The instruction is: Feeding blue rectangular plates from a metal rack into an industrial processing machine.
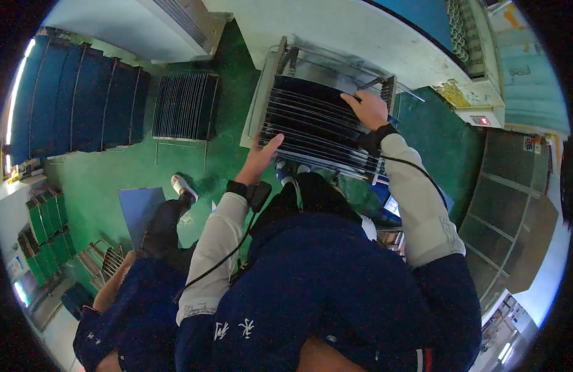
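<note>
In front of me stands a metal rack [282, 68] holding several thin dark panels [311, 118] in close rows with pale edges. My left hand [258, 160] is at the rack's near left side, thumb and fingers apart beside the panel ends; part of the fingers is hidden. Across the rack, my right hand [369, 110] curls over the right ends of the panels, thumb lying toward the middle. It appears closed on a panel edge, though the grip is partly hidden. Both wrists wear black bands with cables, over white sleeves.
A second rack of dark panels [184, 105] stands on the green floor [230, 80] to the left. Beyond it are tall dark blue panels [78, 96]. A co-worker [137, 310] is close at my left. A pale machine [361, 31] borders the rack's far side.
</note>
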